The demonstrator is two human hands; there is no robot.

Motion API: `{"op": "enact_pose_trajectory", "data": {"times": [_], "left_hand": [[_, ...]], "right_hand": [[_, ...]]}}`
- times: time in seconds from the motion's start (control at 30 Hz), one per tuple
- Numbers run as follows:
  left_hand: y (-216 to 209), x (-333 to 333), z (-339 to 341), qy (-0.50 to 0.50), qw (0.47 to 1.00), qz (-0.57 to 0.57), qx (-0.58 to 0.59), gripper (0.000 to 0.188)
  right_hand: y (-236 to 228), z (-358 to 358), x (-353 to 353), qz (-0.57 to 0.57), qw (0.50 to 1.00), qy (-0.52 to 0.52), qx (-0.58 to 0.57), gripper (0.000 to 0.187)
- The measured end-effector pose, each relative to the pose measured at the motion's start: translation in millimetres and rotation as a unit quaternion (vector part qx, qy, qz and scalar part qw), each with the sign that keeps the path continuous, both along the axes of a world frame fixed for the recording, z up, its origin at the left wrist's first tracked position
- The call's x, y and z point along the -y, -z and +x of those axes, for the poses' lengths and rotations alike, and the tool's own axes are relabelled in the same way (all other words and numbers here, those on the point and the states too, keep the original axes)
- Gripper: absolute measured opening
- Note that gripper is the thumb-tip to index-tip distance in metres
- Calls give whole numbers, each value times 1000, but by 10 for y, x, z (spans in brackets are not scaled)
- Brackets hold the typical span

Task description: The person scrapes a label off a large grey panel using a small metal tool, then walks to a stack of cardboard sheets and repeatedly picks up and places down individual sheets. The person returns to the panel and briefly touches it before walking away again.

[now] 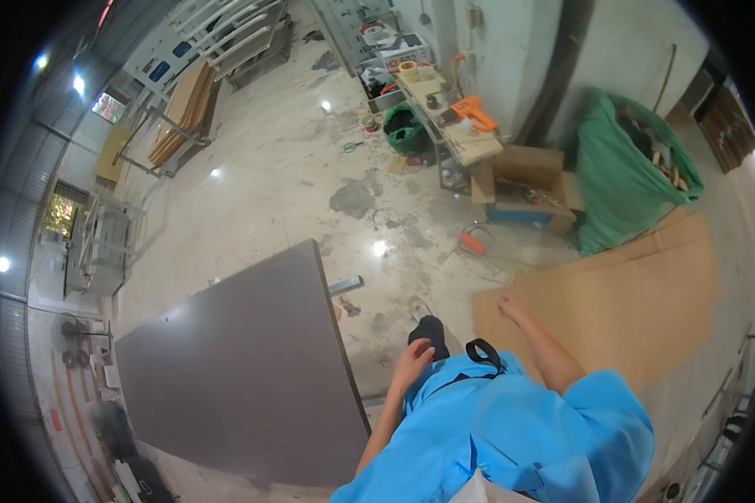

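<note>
My left hand (414, 360) hangs beside my dark trouser leg, its fingers loosely bent and apart, with nothing seen in it. To its left is a large dark grey panel (243, 369), flat-faced with a straight edge toward me; the hand does not touch it. My right hand (509, 307) is out in front on the right, fingers curled closed. Whether anything is inside those fingers is hidden. Below it, brown cardboard sheets (621, 302) lie on the floor. A black strap loop (483, 354) stands out at the waist of my blue clothing.
Ahead lie an orange-red object (473, 243) and a grey metal piece (345, 285) on the stained floor. An open cardboard box (524, 189) and a full green sack (625, 184) stand right. An orange tool (474, 113) rests on a narrow bench (471, 149). Stacked boards (182, 113) lean far left.
</note>
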State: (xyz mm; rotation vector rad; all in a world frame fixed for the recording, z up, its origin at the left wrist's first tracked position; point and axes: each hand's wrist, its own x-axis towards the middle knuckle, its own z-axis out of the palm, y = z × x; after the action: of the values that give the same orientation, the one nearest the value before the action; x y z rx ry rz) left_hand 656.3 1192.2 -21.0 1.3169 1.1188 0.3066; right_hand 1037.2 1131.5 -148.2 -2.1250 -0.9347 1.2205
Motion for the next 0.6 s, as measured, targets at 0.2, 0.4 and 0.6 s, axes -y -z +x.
{"op": "enact_pose_trajectory", "data": {"times": [0.2,0.4,0.6], "left_hand": [[-163,-2026,360,32,997,-56,-31,42],[-468,-4222,995,154,986,41,-53,40],[-280,-6105,1789,165,977,36,-130,43]], "right_hand": [[81,-102,-845,-123,990,-61,-3,29],[109,83,-2358,-95,989,114,14,30],[177,1009,-4930,1,981,186,62,55]]}}
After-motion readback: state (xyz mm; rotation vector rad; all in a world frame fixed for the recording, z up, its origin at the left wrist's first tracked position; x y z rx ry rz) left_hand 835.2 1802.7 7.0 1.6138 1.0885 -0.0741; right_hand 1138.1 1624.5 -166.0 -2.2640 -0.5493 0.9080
